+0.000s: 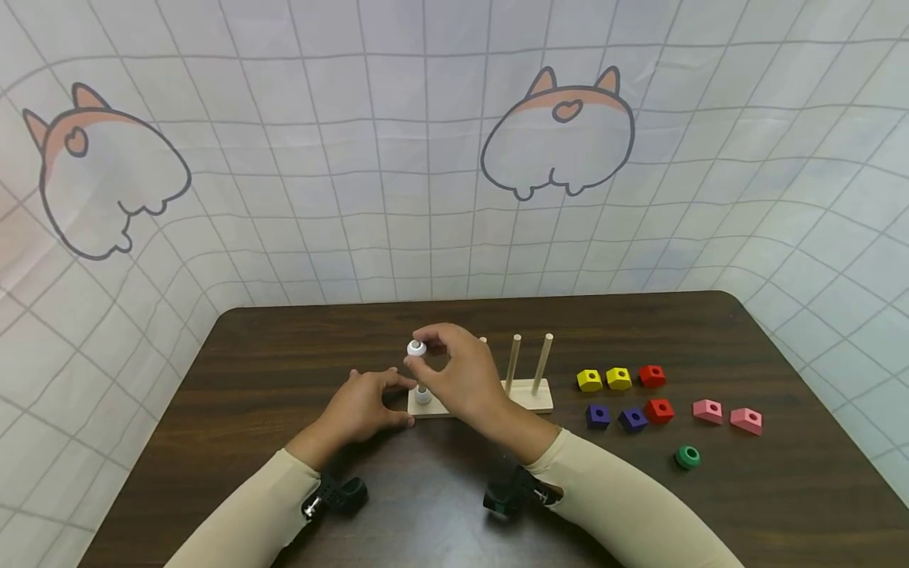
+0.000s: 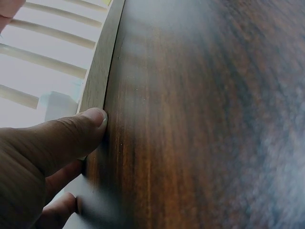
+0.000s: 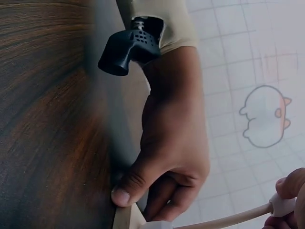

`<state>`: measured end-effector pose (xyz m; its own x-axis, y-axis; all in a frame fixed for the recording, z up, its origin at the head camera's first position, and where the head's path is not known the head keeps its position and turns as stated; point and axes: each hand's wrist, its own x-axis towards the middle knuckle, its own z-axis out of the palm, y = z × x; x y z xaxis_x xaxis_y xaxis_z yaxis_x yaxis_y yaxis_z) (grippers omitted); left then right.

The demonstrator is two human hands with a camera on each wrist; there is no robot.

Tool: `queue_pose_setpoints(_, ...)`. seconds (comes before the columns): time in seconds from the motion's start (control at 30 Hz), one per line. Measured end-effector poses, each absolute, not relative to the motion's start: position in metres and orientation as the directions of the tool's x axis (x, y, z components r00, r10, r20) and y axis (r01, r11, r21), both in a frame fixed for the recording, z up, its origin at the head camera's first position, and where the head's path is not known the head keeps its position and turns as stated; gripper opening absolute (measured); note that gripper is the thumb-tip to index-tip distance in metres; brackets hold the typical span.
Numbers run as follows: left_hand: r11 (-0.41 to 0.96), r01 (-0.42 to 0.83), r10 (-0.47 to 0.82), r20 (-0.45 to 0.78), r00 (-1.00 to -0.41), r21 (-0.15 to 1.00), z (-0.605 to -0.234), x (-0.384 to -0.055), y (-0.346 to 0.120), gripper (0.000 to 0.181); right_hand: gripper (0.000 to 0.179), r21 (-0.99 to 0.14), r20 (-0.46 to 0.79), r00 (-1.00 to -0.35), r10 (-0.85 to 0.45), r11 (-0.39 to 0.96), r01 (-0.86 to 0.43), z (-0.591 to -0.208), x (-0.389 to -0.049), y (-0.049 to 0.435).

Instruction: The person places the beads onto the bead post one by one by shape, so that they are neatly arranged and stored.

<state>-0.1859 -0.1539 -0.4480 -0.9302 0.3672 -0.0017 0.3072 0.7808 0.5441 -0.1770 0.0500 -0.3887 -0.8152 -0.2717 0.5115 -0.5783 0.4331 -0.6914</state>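
A wooden peg stand [image 1: 537, 402] with several upright pegs lies on the table before me. My left hand [image 1: 360, 410] grips its left end, the thumb along the front edge in the left wrist view. My right hand [image 1: 465, 379] pinches a white bead [image 1: 417, 348] between thumb and fingers at the top of the leftmost peg. In the right wrist view, that white bead [image 3: 282, 205] meets the peg's tip [image 3: 262, 210]. Another white piece [image 1: 422, 395] sits at the foot of the same peg. The right hand hides the stand's middle in the head view.
To the right lie yellow blocks [image 1: 619, 379], red blocks [image 1: 652, 375], purple blocks [image 1: 598, 416] and pink blocks [image 1: 746, 420], all with holes. A green ring [image 1: 687, 457] lies nearer me. A white gridded curtain [image 1: 426, 197] hangs behind the dark wooden table [image 1: 298, 339].
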Motion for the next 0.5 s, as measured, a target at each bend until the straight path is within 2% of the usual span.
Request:
queue_pose_setpoints(0.27, 0.789, 0.302, 0.362, -0.008, -0.932, 0.535, -0.448, -0.185, -0.154, 0.052, 0.030, -0.683, 0.520, -0.812, -0.266, 0.442, -0.582, -0.397, -0.175, 0.050)
queue_pose_setpoints(0.5, 0.788, 0.304, 0.360, -0.001, -0.933, 0.535, -0.449, -0.186, -0.155, 0.051, 0.062, -0.780, 0.458, -0.853, -0.249, 0.348, -0.520, -0.405, -0.175, 0.049)
